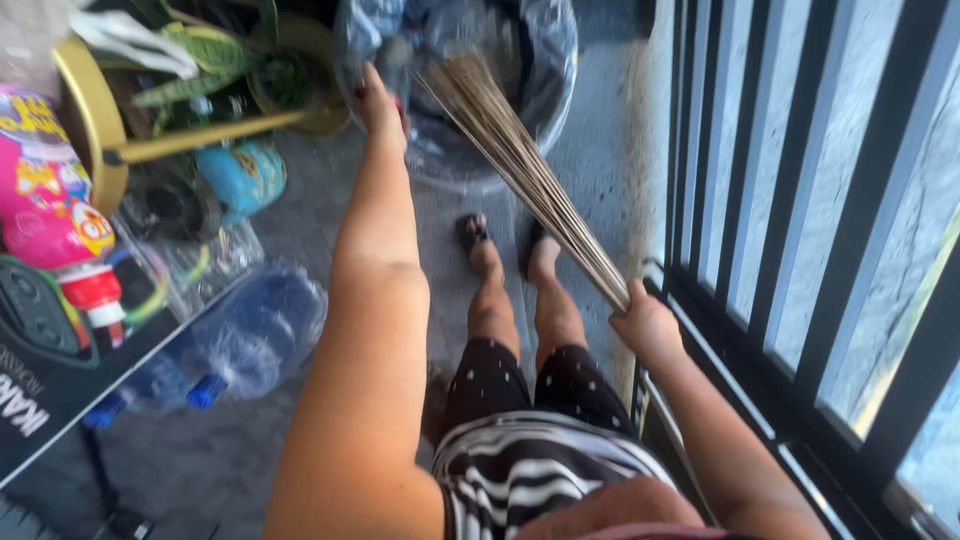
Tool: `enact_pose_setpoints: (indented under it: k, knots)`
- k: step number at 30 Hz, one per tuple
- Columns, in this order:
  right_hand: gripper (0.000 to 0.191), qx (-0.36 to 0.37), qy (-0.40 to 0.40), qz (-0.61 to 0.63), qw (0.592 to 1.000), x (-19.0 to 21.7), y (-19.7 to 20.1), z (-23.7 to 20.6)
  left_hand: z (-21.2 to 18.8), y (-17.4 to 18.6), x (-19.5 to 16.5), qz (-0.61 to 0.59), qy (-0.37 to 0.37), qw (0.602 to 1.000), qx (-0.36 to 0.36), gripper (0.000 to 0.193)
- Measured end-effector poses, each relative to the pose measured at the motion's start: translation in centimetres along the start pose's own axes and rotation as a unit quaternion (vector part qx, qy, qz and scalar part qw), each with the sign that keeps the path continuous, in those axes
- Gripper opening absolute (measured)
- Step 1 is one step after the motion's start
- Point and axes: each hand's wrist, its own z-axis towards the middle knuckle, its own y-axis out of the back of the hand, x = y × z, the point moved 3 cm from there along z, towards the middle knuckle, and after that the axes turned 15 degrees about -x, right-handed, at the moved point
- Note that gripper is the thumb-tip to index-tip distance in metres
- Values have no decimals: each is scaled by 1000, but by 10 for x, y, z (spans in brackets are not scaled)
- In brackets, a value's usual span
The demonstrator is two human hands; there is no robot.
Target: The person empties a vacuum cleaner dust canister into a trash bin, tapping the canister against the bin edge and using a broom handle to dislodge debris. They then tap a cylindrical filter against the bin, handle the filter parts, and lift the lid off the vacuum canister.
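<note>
The bin point(455, 90) at twelve o'clock is cut off by the top edge, its contents blurred behind plastic. The left hand point(380, 105) hides its fingertips past the rim, so its grip is unclear

On my left I see two blue-capped plastic water bottles point(235, 350) lying on the grey floor point(200, 460), a pink printed package point(40, 190) above them, a yellow-framed stand point(95, 130) with a striped-leaf plant point(215, 60), and a blue ball point(240, 175); black railing bars point(800, 200) run along my right
</note>
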Motion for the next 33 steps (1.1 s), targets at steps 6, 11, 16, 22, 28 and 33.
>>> enact_pose_setpoints:
  k: [6,11,16,22,28,33]
  knots:
    - [50,16,-6,12,1000,21,-7,12,-2,-14,16,-35,-67,995,64,66]
    - [50,12,-17,20,1000,7,-12,15,10,-9,17,-85,-91,991,54,64]
    - [54,-7,-4,24,1000,-4,-8,6,4,-4,10,-51,-91,994,-10,64]
    - [47,46,-9,-1,999,8,-17,8,-7,-9,0,-68,-43,997,7,58]
    - [48,-3,-17,0,1000,4,1,8,9,-16,-11,-73,-133,988,28,72]
    - [45,8,-1,20,1000,20,-9,17,3,-19,9,-62,-28,997,44,71]
